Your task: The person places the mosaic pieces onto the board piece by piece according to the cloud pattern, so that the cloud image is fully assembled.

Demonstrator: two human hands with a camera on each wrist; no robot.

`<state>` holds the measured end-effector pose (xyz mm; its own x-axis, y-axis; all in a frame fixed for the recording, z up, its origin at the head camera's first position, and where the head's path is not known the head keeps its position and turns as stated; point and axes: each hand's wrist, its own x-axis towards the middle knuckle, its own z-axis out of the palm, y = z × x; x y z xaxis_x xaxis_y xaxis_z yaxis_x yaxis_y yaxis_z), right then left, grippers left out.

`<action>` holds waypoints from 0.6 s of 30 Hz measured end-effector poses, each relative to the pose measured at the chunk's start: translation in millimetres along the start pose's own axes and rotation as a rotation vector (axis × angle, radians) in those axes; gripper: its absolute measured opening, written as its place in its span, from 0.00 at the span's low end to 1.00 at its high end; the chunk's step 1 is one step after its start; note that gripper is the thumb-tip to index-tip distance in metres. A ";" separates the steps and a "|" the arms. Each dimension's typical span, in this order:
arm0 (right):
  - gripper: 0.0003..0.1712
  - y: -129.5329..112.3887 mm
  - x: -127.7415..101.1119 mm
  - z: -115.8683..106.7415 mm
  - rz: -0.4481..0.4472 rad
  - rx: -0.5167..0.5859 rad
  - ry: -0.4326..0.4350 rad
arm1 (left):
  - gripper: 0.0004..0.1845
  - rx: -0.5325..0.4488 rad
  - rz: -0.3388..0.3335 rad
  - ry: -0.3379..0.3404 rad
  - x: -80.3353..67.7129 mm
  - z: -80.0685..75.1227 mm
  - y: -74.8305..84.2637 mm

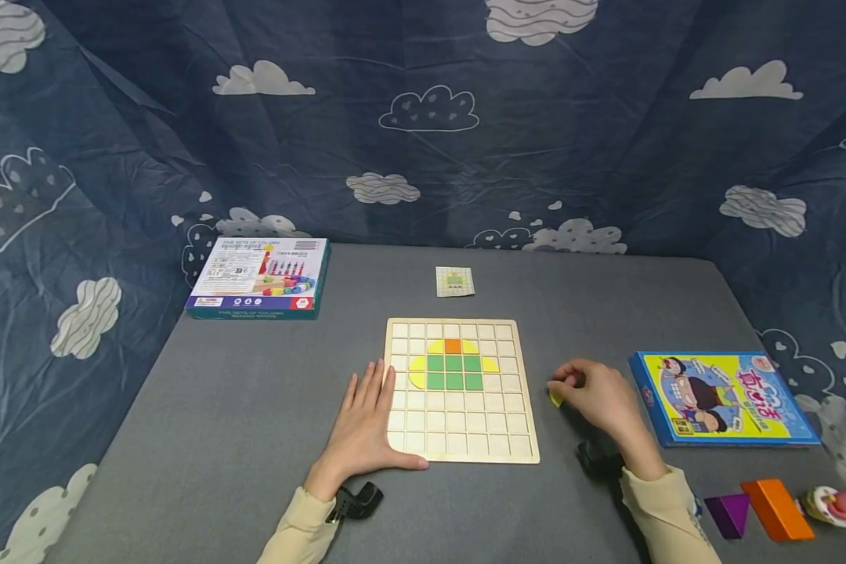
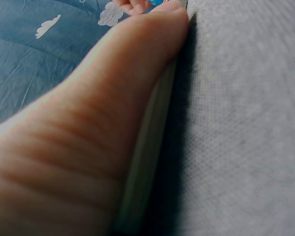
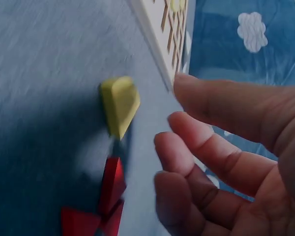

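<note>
A wooden grid board [image 1: 465, 435] lies mid-table with a small figure of green, yellow and orange tiles [image 1: 453, 365] set in its upper rows. My left hand [image 1: 368, 403] lies flat, fingers straight, over the board's left edge [image 2: 150, 147]. My right hand [image 1: 578, 385] hovers just right of the board with its fingers loosely bent. A yellow piece [image 3: 119, 104] lies on the cloth beside those fingers, apart from them. Red pieces [image 3: 107, 194] lie under the palm. The board's corner [image 3: 160, 29] shows beyond.
At the back left sits a white and teal toy box [image 1: 257, 278]. A small pattern card [image 1: 454, 282] lies behind the board, and a blue and yellow box [image 1: 722, 398] to the right. A purple wedge [image 1: 729, 513], orange block [image 1: 775, 509] and toy figure [image 1: 839, 505] sit front right.
</note>
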<state>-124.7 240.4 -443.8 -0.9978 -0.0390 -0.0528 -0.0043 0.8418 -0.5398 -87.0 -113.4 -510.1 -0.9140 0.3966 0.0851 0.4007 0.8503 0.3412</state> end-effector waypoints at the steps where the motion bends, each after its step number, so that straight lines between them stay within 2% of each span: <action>1: 0.13 1.9 -1.0 -1.3 0.009 -0.001 -0.010 | 0.76 0.001 0.001 0.001 0.0 0.2 -0.1; 12: 0.16 9.8 -5.0 1.2 0.064 -0.054 -0.069 | 0.76 -0.003 -0.001 -0.008 0.1 0.9 -0.1; 18: 0.15 9.0 -5.0 5.8 0.056 -0.067 -0.055 | 0.76 -0.001 0.001 -0.005 0.4 0.1 -0.1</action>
<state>-119.3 245.0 -453.2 -0.9915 -0.0186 -0.1290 0.0456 0.8775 -0.4775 -87.4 -113.3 -510.2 -0.9134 0.3990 0.0808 0.4014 0.8497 0.3419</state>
